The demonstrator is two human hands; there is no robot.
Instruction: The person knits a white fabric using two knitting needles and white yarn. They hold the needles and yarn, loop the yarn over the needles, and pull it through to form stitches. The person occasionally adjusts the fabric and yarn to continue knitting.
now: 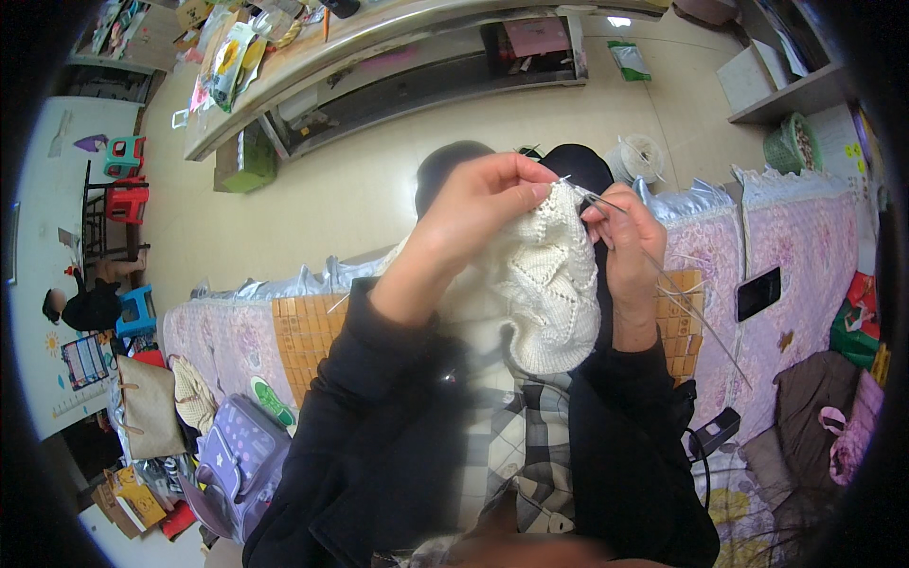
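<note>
A cream knitted piece (554, 284) with rows of small eyelets hangs between my hands over my lap. My left hand (490, 188) pinches its upper edge, where a needle tip pokes out beside the thumb and forefinger. In my right hand (628, 234) are thin metal knitting needles (664, 273); their tips meet the stitches at the top of the knitting. The long ends of the needles slant down to the right past my wrist. A strand of cream yarn (685, 257) lies by that wrist. On the floor ahead stands a cone of white yarn (634, 160).
I sit on a sofa with a pink floral cover (802, 227) and a bamboo-tile mat (305, 341). A smartphone (758, 294) lies to the right, a purple backpack (245, 454) to the left. A low table (398, 42) stands ahead. Far left, a person (92, 305) sits beside stools.
</note>
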